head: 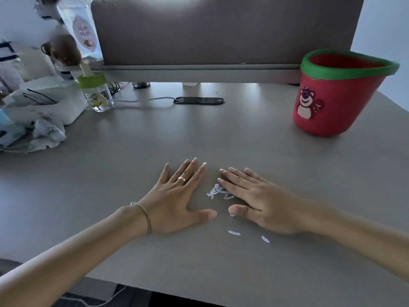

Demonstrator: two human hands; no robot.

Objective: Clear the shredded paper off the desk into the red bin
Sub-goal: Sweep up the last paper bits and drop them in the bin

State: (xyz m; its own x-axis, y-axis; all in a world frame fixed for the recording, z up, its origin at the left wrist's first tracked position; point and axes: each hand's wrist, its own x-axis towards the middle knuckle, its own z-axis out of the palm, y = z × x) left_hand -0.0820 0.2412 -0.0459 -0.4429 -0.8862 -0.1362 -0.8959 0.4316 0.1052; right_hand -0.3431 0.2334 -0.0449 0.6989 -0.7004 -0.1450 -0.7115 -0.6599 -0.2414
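On the grey matte table, left hand and right hand lie flat, fingers straight, flanking white shredded paper scraps; red green-rimmed bin stands far right.

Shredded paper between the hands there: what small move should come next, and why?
Probably slide both flat hands inward to bunch the scraps. The left hand and right hand lie open on the desk either side of a little clump of shredded paper, nothing gripped. Two stray strips lie nearer the desk's edge, and the red bin stands far off to the right.
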